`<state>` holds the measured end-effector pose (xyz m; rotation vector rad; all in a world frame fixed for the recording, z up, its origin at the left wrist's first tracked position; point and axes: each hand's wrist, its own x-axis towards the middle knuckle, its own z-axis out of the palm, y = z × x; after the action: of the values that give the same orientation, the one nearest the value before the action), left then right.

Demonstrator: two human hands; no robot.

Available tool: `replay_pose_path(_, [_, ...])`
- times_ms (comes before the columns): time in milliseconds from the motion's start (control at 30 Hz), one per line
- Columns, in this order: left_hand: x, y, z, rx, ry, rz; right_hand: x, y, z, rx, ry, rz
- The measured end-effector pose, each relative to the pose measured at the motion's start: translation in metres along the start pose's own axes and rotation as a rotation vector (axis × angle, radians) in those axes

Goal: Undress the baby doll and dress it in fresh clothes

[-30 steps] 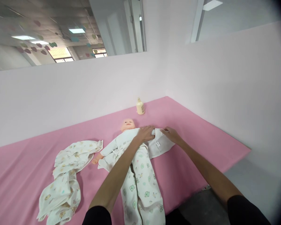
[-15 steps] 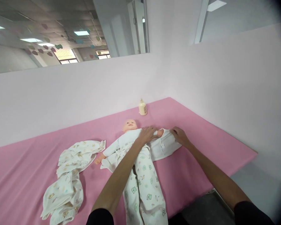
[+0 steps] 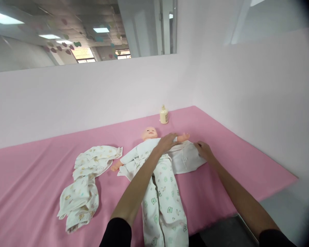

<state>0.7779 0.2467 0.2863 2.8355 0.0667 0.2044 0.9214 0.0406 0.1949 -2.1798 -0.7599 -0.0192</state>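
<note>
R hand (image 3: 205, 151) here, fingers pinched on the edge of the white shirt flap (image 3: 188, 160), cloth spread to their L. L hand (image 3: 167, 142) lies across the doll (image 3: 150, 132) nr the shoulder, bare forearm (image 3: 183, 137) just past its fingers; can't tell if gripping.

No readable words for me here! Over to the bottle (image 3: 162, 116) by the wall: there's a block of small dark print (image 3: 166, 117) on its right side, line under line, but far too tiny for me to make out a letter, brand or number. And here, on the white cloth (image 3: 179, 166) at my right hand (image 3: 205, 151), a little pale label (image 3: 185, 160) with faint marks, blurred, and I can't read a thing on it!
</note>
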Motion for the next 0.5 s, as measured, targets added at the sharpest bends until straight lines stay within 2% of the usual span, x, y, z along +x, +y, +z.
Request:
replay_pose_path(167, [0.013,0.013,0.021,0.14,-0.055,-0.048,-0.004,-0.006,0.013,-0.107,-0.027,-0.056])
replay_pose_path(333, [0.023,0.023,0.036,0.197,-0.074,-0.135,-0.019,-0.011,0.02,-0.413,-0.026,-0.079])
replay_pose_path(433, [0.011,0.022,0.033,0.204,-0.046,-0.103,-0.036,-0.014,0.016,-0.527,-0.022,-0.051])
replay_pose_path(500, [-0.009,0.02,0.023,0.17,0.017,-0.097,-0.049,-0.019,0.011,-0.561,-0.003,-0.054])
